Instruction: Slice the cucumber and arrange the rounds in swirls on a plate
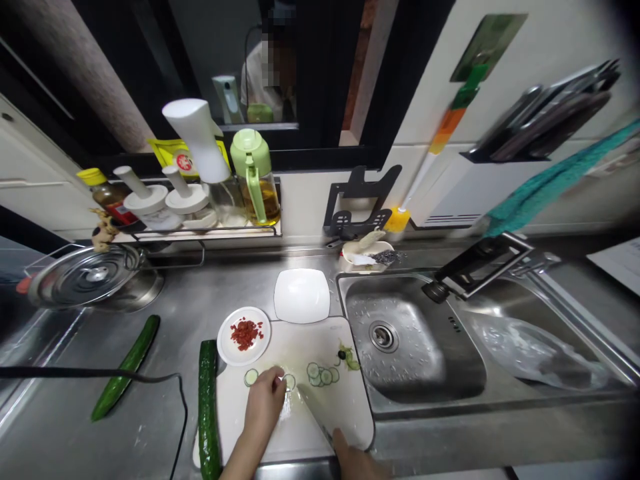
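Note:
On the white cutting board (345,407), my left hand (266,397) is closed with its fingertips pinched together; what they hold, if anything, is hidden. A thin cucumber slice (289,382) lies right beside those fingertips. My right hand (353,459) grips a kitchen knife (316,415), whose blade points up and left toward that slice. Several overlapping cucumber slices (321,375) lie right of the knife tip, and another round slice (251,378) is left of my left hand. Green scraps (351,360) sit near the board's right edge. A whole cucumber (208,407) lies along the board's left edge.
A plate (224,348) with red dried berries (245,333) overlaps the board's upper left. Behind it stands a white square dish (302,296). A second cucumber (127,367) and a black cable (181,393) are at left. The steel sink (415,353) borders the board's right.

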A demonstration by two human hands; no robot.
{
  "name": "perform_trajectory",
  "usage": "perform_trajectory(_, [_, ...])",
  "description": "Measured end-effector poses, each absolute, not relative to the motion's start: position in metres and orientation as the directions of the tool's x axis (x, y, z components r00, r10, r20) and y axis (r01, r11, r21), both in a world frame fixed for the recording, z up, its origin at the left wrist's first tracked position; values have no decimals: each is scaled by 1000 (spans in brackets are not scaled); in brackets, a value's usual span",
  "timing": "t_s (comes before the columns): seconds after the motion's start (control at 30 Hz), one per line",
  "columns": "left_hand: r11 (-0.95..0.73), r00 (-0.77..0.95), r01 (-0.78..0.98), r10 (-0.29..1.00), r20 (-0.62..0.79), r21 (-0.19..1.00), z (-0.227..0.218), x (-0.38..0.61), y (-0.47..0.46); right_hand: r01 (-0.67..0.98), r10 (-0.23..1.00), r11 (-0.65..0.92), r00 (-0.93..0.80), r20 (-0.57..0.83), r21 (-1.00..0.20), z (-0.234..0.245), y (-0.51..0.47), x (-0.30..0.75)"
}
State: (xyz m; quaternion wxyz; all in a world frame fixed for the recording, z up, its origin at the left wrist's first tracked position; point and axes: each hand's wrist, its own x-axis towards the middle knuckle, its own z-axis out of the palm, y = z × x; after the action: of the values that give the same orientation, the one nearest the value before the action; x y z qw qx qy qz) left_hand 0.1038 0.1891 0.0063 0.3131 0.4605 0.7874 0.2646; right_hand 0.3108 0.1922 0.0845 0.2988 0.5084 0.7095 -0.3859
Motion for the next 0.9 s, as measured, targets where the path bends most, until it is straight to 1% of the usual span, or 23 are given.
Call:
perform_trajectory(0.1, [376,-345,550,915,-207,746,5,103,184,944,482,210,-326,-813,-253,86,195,298])
perform_trajectory(0.23, [344,-307,544,931,-200,766,4,102,179,943,505,237,-325,-799,-233,80,192,283])
perform_trajectory(0.37, [339,-310,541,931,-192,770,4,102,178,944,544,246,-321,-775,-219,73,188,277])
perform_trajectory(0.53, [344,-316,538,929,-194,770,2,102,178,948,540,245,-307,-784,-203,73,187,276])
perform_trajectory(0.7, [340,-316,538,930,-189,771,-1,101,177,951,542,216,-304,-783,-220,74,187,275])
perform_trajectory(0.9, [335,-311,542,932,-186,771,-2,101,178,951,534,216,-306,-788,-222,80,188,272])
